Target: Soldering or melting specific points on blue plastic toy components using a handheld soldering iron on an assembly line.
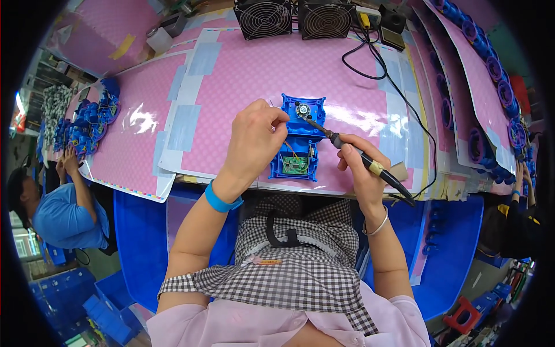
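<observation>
My right hand (362,165) grips a soldering iron (370,161) with a dark handle and a yellow band. The iron's tip reaches a small round metal part (303,110), which looks like a speaker, in the upper blue plastic housing half (315,126). My left hand (254,139) is closed in a pinch at the left side of the housing, on what looks like a thin wire; its fingertips partly hide it. Nearer to me lies the lower housing half (274,170), holding a green circuit board (295,165). Thin coloured wires (292,149) rise from the board.
Two black fans (264,20) (326,22) stand at the back of the pink-covered table (243,69). A black cable (404,95) runs down the right. Blue parts are heaped at left (87,124) and stand in rows at right (497,75). Co-workers sit on both sides.
</observation>
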`<state>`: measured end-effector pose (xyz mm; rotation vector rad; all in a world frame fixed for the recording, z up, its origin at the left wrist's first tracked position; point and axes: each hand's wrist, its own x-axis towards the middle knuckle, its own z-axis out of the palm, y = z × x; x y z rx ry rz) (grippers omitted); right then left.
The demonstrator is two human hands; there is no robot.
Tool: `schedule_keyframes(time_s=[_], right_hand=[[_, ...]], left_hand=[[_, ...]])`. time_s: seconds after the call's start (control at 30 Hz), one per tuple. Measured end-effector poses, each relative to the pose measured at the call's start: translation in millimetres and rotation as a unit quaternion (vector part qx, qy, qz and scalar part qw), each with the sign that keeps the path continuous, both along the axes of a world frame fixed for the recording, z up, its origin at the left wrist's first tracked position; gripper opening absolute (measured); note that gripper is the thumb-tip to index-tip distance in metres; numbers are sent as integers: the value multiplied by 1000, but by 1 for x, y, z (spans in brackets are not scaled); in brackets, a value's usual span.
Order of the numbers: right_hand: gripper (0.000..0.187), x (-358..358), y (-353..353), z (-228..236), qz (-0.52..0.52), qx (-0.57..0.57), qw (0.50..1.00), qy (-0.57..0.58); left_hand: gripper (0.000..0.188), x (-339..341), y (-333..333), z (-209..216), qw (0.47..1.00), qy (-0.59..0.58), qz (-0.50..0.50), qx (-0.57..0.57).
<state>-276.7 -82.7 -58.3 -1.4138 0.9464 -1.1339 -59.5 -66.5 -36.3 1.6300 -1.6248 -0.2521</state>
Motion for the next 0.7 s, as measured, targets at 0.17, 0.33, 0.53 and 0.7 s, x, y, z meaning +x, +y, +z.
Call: schedule_keyframes(time_s=[0.17,0.33,0.53,0.7], right_hand=[[22,0,-2,-3,-3,-16,1000,12],[20,-1,-5,-5,7,-93,993,67],[19,-9,-5,5,-25,-114,990,77],[19,-20,-14,11,-43,-50,996,68]], left_hand=[[12,1,-2,-3,1000,-8,1,8],[12,1,-5,-4,1000,-23,-7,0],[11,-2,-3,-1,997,-66,-5,-29],[12,-11,-5,-1,997,-62,-34,-23]])
